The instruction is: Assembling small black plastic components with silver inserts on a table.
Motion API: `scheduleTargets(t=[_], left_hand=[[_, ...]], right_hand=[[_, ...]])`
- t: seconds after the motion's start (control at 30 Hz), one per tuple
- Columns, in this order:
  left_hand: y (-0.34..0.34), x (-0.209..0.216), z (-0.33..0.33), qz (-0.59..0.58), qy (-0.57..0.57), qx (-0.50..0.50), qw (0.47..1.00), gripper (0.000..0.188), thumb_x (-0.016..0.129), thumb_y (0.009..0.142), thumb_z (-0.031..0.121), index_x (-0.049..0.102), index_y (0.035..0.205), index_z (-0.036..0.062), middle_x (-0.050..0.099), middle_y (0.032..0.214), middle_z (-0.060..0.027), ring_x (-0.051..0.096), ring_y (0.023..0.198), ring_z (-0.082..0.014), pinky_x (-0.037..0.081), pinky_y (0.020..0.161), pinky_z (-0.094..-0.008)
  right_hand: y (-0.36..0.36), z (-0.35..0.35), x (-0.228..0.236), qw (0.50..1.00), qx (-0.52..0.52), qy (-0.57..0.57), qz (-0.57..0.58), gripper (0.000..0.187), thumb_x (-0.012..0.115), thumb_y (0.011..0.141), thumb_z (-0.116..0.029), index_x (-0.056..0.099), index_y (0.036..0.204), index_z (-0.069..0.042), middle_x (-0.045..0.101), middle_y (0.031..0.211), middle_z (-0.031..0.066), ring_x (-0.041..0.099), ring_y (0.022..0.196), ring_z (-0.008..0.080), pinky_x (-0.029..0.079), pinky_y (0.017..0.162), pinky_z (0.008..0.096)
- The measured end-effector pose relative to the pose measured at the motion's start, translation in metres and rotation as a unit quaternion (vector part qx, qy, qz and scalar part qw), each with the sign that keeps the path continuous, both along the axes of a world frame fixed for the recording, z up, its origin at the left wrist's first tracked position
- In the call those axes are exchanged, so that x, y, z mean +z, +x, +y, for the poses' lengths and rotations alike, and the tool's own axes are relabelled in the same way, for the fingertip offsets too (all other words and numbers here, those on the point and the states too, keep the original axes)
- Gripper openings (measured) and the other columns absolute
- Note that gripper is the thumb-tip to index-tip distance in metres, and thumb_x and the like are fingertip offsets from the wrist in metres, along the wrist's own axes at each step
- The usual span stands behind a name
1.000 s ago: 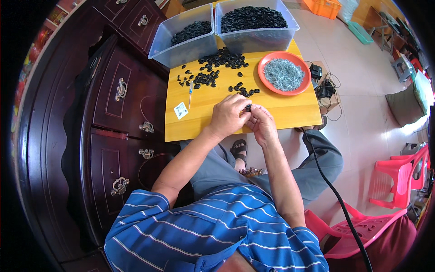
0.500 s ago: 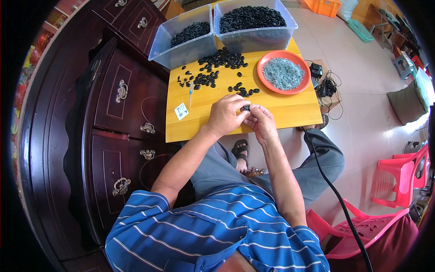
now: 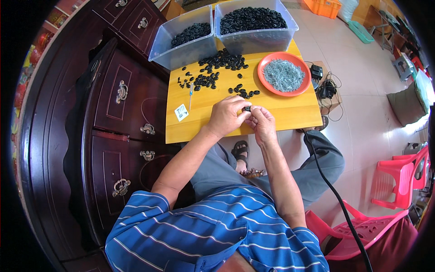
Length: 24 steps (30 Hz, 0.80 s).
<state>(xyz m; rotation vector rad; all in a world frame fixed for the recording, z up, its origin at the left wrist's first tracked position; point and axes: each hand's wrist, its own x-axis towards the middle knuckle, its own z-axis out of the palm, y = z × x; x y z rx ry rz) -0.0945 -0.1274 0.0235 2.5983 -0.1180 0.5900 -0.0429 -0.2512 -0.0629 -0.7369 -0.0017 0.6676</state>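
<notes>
Over the near edge of the wooden table (image 3: pixel 290 115), both hands meet at a small black plastic piece (image 3: pixel 247 109). My left hand (image 3: pixel 225 117) pinches it from the left between thumb and fingers. From the right, my right hand (image 3: pixel 263 122) has its thumb and fingertips closed on the same piece. Fingers cover most of it, so its full shape is hidden. Just beyond the hands lies a small group of black oval pieces (image 3: pixel 243 93). A larger scatter of black oval pieces (image 3: pixel 224 60) spreads farther back. An orange-red plate (image 3: pixel 308 79) holds a heap of small silvery metal parts (image 3: pixel 283 75).
Two clear plastic bins (image 3: pixel 181 54) (image 3: pixel 253 41) filled with black pieces stand at the back. On the left lie a thin blue-tipped tool (image 3: pixel 190 96) and a white printed card (image 3: pixel 181 112). Dark cabinets (image 3: pixel 113 104) border the left; a black cable (image 3: pixel 333 186) hangs at right.
Both hands stay in the same place, still pinching the black piece. Only a very slight shift of the fingertips shows.
</notes>
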Motion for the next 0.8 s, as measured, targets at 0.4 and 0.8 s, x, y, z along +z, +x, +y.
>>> scheduleTargets(t=[0.4, 0.8], left_hand=[[0.005, -0.005, 0.008, -0.003, -0.009, -0.002, 1.0, 0.022, 0.075, 0.075, 0.003, 0.07, 0.096, 0.0039, 0.07, 0.091, -0.0105, 0.069, 0.082, -0.0271, 0.056, 0.072, -0.0347], [0.003, -0.001, 0.033, 0.1, -0.104, -0.014, 0.989, 0.018, 0.073, 0.082, 0.012, 0.071, 0.097, 0.0033, 0.071, 0.082, -0.0101, 0.068, 0.069, -0.017, 0.053, 0.065, -0.0308]], right_hand=[[0.002, 0.003, 0.002, 1.0, -0.004, -0.009, -0.02, 0.013, 0.062, 0.098, -0.02, 0.066, 0.098, -0.008, 0.067, 0.086, -0.0012, 0.063, 0.077, 0.0072, 0.05, 0.072, 0.0231], [0.006, 0.005, 0.002, 0.983, 0.052, -0.113, -0.132, 0.019, 0.061, 0.099, -0.022, 0.065, 0.091, -0.006, 0.066, 0.08, -0.0003, 0.054, 0.067, 0.0038, 0.04, 0.06, 0.0182]])
